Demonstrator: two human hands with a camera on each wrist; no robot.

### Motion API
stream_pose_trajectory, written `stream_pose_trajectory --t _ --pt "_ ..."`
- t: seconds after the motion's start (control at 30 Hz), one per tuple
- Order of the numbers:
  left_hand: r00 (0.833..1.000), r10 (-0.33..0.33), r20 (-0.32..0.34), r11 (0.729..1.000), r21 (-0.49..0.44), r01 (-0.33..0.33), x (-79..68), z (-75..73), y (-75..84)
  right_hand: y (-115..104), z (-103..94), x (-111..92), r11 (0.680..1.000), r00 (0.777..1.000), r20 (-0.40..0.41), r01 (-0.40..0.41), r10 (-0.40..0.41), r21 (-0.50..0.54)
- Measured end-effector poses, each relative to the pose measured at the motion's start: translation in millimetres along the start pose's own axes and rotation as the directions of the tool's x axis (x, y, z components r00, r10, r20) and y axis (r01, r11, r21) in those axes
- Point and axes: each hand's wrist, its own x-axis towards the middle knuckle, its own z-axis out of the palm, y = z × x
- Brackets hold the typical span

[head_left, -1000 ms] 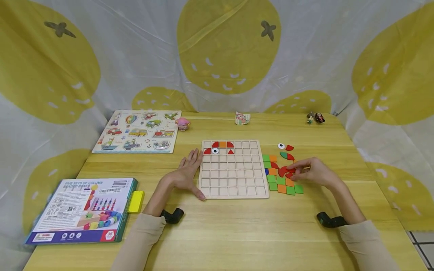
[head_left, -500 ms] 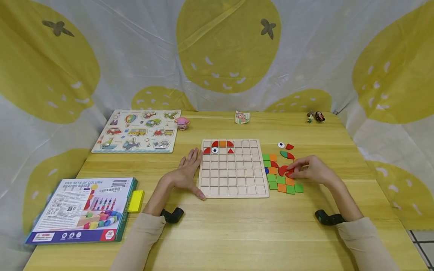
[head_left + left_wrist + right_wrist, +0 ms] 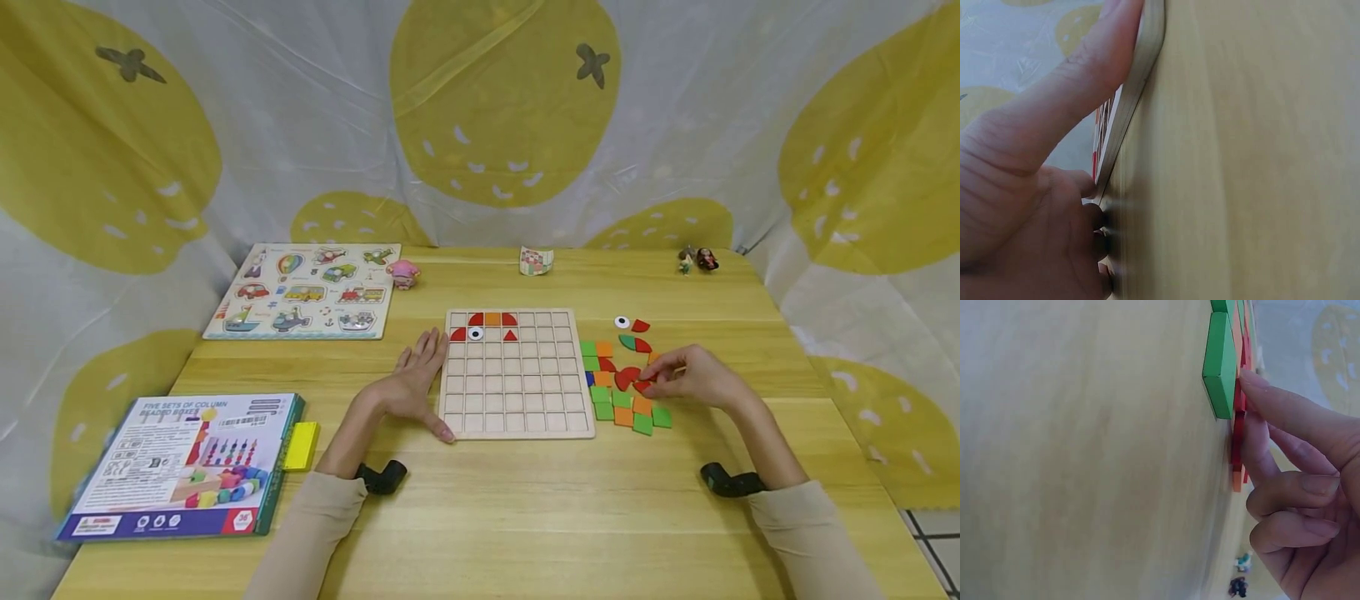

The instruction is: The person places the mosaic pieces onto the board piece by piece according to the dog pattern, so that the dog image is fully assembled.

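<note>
My left hand (image 3: 408, 385) lies with fingers spread along the left side of a wooden grid board (image 3: 521, 392); the left wrist view shows its thumb (image 3: 1085, 78) against the board's edge. In the board's far rows sit red curved pieces, an orange square (image 3: 492, 319), a round eye piece (image 3: 476, 333) and a small red triangle (image 3: 511, 336). Right of the board, my right hand (image 3: 693, 379) reaches into a cluster of loose pieces. Its thumb and index finger pinch a red quarter-circle piece (image 3: 1240, 400) low among them. Beside it are another red piece (image 3: 627, 379) and a green square (image 3: 1219, 365).
A vehicle puzzle board (image 3: 303, 292) and a pink figurine (image 3: 403, 273) stand at the back left. A bead toy box (image 3: 180, 467) and a yellow block (image 3: 302, 446) lie front left. Farther back are a patterned card (image 3: 536, 261) and small figurines (image 3: 707, 261).
My right fingertips have shifted slightly right among the red pieces, and an orange piece shows behind them. Nearby orange and green squares moved a little. The left hand stays at the board.
</note>
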Motion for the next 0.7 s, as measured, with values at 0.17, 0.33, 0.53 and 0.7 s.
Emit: stream_pose_trajectory --t 0.17,0.33,0.53,0.7 --pt "1.000 -0.005 0.003 1.000 0.009 0.005 0.9 1.1 -0.8 -1 0.3 1 1.000 1.000 0.015 0.010 -0.010 -0.006" --pt "1.000 -0.008 0.000 1.000 0.004 0.008 0.8 0.7 -0.5 -2 -1.0 1 1.000 0.999 0.029 0.017 -0.016 -0.023" --pt "1.000 -0.009 0.003 1.000 0.002 0.009 -0.3 0.3 0.7 -3 -0.4 1 0.997 0.999 0.002 0.044 -0.044 -0.068" --pt "1.000 -0.015 0.007 1.000 0.005 0.015 -1.4 0.2 0.8 -12 2.6 4 0.999 0.999 -0.018 0.043 -0.043 -0.018"
